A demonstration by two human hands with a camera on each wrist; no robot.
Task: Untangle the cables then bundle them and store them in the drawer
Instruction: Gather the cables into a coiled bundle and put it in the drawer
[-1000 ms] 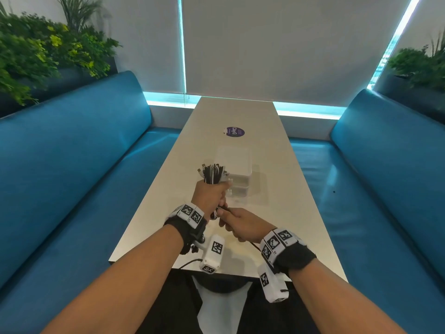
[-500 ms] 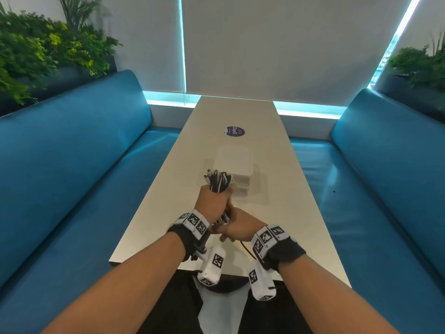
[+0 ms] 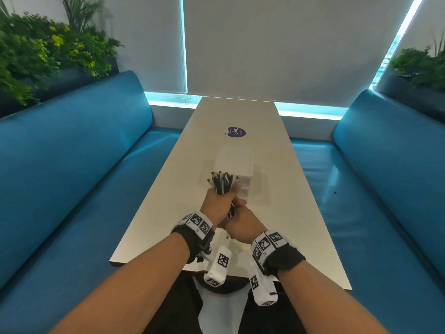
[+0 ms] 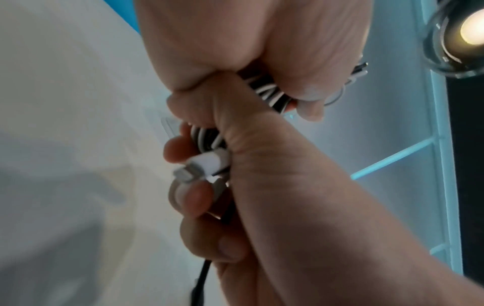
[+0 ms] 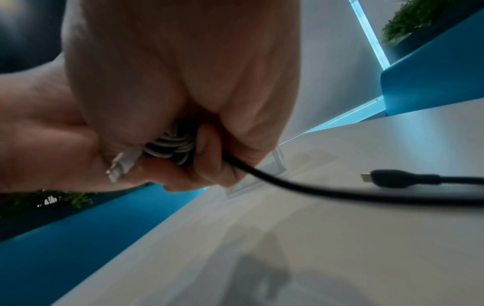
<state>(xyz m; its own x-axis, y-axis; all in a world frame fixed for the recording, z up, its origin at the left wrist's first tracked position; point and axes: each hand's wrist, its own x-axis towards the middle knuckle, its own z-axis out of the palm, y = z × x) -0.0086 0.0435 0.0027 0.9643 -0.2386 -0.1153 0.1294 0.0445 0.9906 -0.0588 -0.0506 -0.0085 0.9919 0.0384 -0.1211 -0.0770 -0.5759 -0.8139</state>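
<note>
The left hand (image 3: 218,203) is closed in a fist around the upper part of the cable bundle (image 3: 222,183), above the near half of the table (image 3: 168,189), along its centre line. Connector ends and folded loops fan out above the fist. The right hand (image 3: 242,225) sits just below and touches the left, its fingers curled around the lower part of the same bundle.

Step in hand, as judged: wrapping the loose black cable (image 5: 275,182) around the gathered strands to secure them. To do this well:
- Keep the left grip firm so the folds do not slip out of line.
- Lay each turn of the black cable flat against the last, under even tension.
- Leave enough tail to tuck under a turn.
- Keep the white connector (image 4: 207,163) inside the grip, clear of the wrap.

The bundle consists of black and white strands folded together. The black cable leaves the right fist and trails over the table; its black plug (image 5: 387,178) lies on the surface towards the right edge.

The drawer unit (image 3: 237,165), white and translucent, stands just beyond the hands. Whether a drawer is open cannot be told.
</note>
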